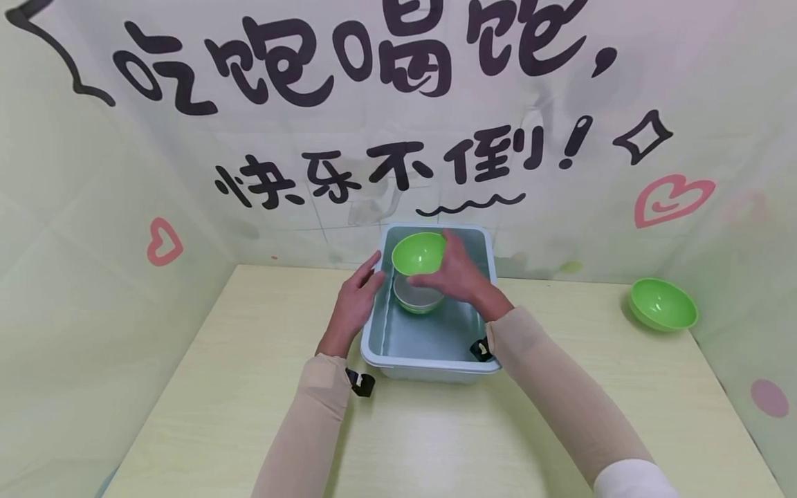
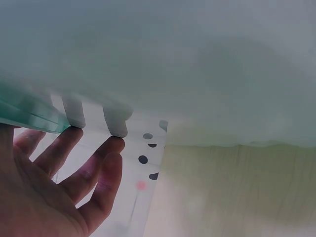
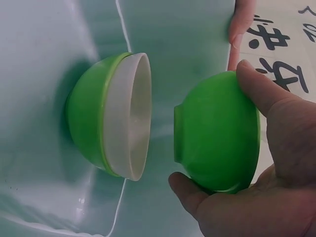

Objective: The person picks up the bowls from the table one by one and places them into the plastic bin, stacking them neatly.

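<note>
From my head, my right hand [image 1: 457, 272] holds a green bowl [image 1: 416, 254] above a white bowl [image 1: 417, 294] inside the blue bin [image 1: 429, 364]. From my left wrist, my left hand [image 2: 44, 200] has its fingers [image 2: 91, 171] spread apart, tips against the bin's wall. From my right wrist, thumb and fingers clamp the green bowl, clear of the white one.

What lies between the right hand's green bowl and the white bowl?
Nothing: in the right wrist view, a bare gap separates the held green bowl from the white bowl.
</note>
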{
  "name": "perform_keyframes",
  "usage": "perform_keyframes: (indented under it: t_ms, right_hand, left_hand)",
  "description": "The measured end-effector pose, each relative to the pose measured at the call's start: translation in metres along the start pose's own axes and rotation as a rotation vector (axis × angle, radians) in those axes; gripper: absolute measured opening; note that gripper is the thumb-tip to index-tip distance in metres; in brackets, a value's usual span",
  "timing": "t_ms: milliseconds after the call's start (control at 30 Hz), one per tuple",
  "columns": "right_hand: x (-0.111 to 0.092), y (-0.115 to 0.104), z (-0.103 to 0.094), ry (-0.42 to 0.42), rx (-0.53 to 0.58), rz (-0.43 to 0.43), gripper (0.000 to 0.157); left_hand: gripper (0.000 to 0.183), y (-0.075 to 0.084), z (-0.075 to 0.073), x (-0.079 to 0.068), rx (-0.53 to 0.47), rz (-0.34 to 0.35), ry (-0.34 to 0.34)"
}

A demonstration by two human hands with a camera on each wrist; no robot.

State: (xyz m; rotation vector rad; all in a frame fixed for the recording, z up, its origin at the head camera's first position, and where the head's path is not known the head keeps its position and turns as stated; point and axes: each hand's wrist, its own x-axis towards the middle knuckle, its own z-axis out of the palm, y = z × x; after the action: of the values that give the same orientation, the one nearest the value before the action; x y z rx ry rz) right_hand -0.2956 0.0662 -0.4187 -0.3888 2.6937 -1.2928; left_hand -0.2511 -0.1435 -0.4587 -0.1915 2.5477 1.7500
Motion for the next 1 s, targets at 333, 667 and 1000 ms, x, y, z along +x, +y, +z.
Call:
perform_keyframes:
  t_ms: [333,667,1000]
  right_hand:
    - [-0.0025,0.0005,0.0016,-0.07,-0.08,0.071,0.121]
    - [0.0013,0.0032,0.0024,-0.105,-0.138,0.121,0.122]
    - [0.0041,0.0051,0.0071,-0.143,-0.186,0.127,0.123]
  left_hand:
    - [0.049,-0.0003,0.0015,-0.0002,-0.001,0.002,0.0]
    - [0.048,0.0005,0.0011,0.0006,-0.025,0.006,0.0]
    - [0.049,-0.0003,0.0008,0.0011,-0.023,0.008,0.004]
